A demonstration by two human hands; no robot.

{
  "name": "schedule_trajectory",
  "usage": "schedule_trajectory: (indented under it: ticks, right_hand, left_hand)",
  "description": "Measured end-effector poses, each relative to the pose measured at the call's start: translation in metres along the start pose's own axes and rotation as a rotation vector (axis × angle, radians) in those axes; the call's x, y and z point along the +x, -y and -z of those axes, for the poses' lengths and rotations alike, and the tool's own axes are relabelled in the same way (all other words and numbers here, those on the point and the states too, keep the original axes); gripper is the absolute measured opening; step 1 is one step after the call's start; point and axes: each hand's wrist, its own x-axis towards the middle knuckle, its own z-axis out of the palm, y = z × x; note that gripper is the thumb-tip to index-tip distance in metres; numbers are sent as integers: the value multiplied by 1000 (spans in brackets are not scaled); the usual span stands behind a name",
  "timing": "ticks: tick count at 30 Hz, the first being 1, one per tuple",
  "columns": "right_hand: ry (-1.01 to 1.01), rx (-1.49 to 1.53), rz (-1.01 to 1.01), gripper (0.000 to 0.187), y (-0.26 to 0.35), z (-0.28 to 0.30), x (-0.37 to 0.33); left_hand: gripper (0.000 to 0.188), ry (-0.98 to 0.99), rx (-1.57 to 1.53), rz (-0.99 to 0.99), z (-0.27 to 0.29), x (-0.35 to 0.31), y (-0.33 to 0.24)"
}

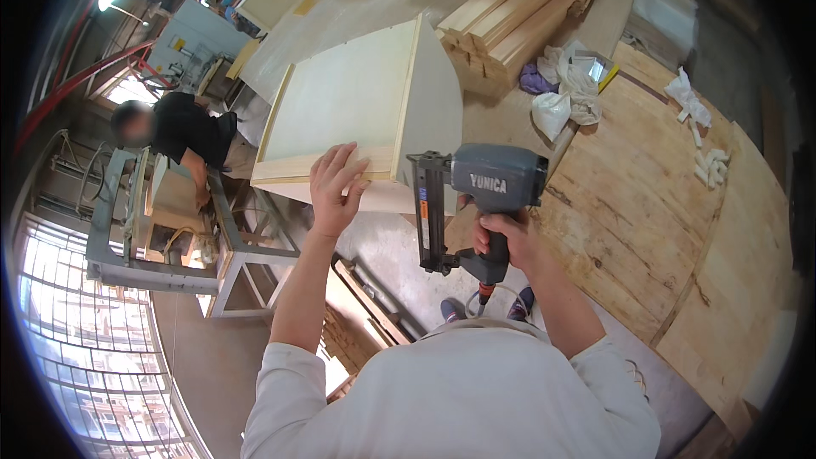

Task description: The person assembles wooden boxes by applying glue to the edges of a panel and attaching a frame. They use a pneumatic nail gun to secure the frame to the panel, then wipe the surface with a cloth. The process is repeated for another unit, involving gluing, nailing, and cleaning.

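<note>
My right hand [513, 236] is wrapped round the grip of a dark grey pneumatic nail gun [498, 177], which has a long black magazine. An air hose [485, 296] joins the bottom of its grip. The gun's nose is beside the near right corner of a large pale wooden box [340, 110]. My left hand [335, 194] lies on the box's near edge, its fingers stretched over a light wood strip [297, 167] that runs along that edge. Behind the gun, the lower right side of the box is partly hidden.
On the right, a plywood worktop [629, 229] carries white plastic bags [565, 98] and small white pieces [711, 168]. Stacked wood strips [510, 17] stand beyond the box. At left, a person in black [183, 127] works at a metal-framed bench [157, 276]. Boards [353, 331] lie near my feet.
</note>
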Motion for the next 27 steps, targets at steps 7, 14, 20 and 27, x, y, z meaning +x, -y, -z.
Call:
schedule_trajectory:
  ticks: [7,14,20,27]
  right_hand:
    - [-230,33,300,60,-29,-26,-34]
    - [-471,-186,532,23,-95,-70,-20]
    - [-705,-201,517,15,-130,-95,12]
    - [-778,-236,565,13,-139,-95,26]
  left_hand:
    - [26,-2,-13,123,-27,44,-40]
    - [32,-14,50,-131,-12,23,3]
    - [32,-72,2,-105,-16,18,5]
    - [30,-95,1,-124,-14,18,9]
